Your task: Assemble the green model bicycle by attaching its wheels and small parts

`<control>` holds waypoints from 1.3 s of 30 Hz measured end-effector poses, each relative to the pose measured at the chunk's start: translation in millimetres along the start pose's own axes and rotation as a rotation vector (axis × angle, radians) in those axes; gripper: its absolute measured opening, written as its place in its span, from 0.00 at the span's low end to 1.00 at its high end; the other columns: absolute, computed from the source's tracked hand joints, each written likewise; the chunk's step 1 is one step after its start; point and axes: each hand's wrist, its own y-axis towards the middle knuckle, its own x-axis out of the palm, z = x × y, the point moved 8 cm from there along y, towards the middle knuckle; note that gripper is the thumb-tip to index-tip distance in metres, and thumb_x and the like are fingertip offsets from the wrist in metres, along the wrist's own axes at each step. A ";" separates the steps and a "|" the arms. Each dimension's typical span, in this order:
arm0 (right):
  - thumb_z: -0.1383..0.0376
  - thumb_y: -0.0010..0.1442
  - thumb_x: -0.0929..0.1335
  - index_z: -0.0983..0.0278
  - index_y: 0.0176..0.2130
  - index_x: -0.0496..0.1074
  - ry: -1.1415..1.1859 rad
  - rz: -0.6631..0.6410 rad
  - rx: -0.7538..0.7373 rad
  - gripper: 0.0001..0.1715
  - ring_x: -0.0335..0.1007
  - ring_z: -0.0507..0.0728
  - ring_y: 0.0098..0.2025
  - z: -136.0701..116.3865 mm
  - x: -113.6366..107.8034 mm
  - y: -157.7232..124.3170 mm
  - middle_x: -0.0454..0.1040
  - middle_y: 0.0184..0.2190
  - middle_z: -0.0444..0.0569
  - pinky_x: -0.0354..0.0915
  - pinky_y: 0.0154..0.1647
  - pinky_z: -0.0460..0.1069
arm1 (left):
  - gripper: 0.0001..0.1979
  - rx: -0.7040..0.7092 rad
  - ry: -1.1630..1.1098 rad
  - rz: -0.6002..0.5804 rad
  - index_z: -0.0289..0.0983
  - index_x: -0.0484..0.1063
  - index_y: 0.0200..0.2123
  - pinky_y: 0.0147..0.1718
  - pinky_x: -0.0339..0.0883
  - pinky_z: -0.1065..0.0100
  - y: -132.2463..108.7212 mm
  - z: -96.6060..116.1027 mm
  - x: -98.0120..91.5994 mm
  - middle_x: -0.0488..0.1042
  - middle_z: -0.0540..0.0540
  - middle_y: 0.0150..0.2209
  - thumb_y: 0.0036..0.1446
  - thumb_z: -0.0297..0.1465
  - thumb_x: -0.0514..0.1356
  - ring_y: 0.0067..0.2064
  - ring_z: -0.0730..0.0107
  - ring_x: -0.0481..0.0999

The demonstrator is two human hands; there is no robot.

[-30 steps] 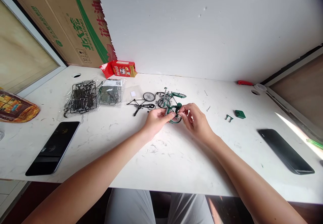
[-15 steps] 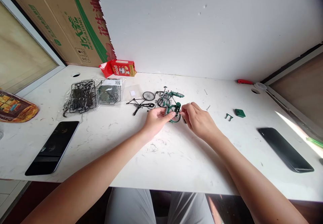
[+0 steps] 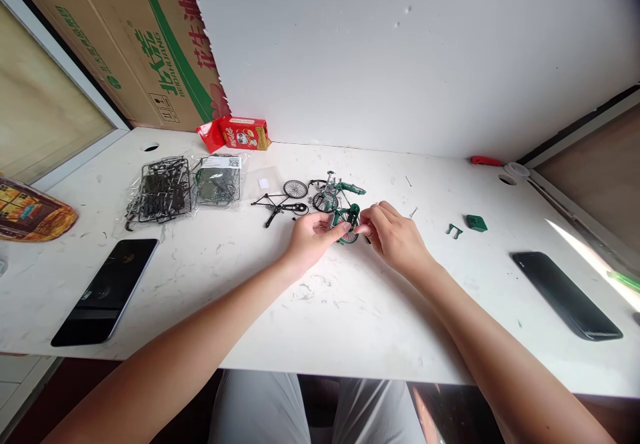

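Note:
Between my two hands is a small green model bicycle part (image 3: 341, 216) with a spoked wheel. My left hand (image 3: 311, 239) grips it from the left, its thumb over the wheel. My right hand (image 3: 395, 236) is closed in a pinch at the right edge of the wheel; what its fingertips hold is hidden. A dark sliver shows beneath those fingers. Just behind lie more green and silver bicycle parts (image 3: 327, 194), overlapping the held one in view. Left of them rest a black bicycle frame (image 3: 280, 209) and a loose spoked wheel (image 3: 295, 189).
Bagged black part frames (image 3: 163, 191) and a red box (image 3: 247, 134) stand at the back left. A phone (image 3: 107, 291) lies left and a black case (image 3: 565, 294) right. Small green pieces (image 3: 476, 223) and screws (image 3: 413, 213) lie right of my hands.
My right thumb has shifted slightly at the wheel's edge. My left hand keeps its grip; the view has moved very little.

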 end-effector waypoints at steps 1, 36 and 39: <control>0.59 0.77 0.62 0.59 0.41 0.63 -0.015 0.010 -0.012 0.10 0.65 0.57 0.35 -1.1 -0.4 0.3 0.75 0.33 0.49 0.53 0.25 0.51 | 0.18 0.001 0.015 0.000 0.34 0.77 0.31 0.39 0.65 0.66 -0.5 0.3 0.2 0.79 0.46 0.31 0.51 0.42 0.76 0.36 0.66 0.76; 0.65 0.70 0.71 0.60 0.45 0.79 0.216 0.118 -0.048 0.05 0.72 0.58 0.39 0.8 -24.0 1.6 0.80 0.36 0.50 0.67 0.33 0.52 | 0.16 -0.032 0.039 0.087 0.34 0.79 0.34 0.39 0.71 0.67 -1.7 -2.6 -6.1 0.82 0.44 0.34 0.52 0.40 0.75 0.37 0.66 0.79; 0.64 0.72 0.68 0.61 0.45 0.77 0.064 0.018 -0.008 0.06 0.70 0.59 0.40 -1.2 -20.1 2.9 0.78 0.36 0.51 0.61 0.28 0.51 | 0.16 -0.005 0.054 0.069 0.34 0.78 0.33 0.38 0.70 0.67 -2.5 -0.5 -3.6 0.81 0.45 0.33 0.52 0.40 0.75 0.35 0.68 0.78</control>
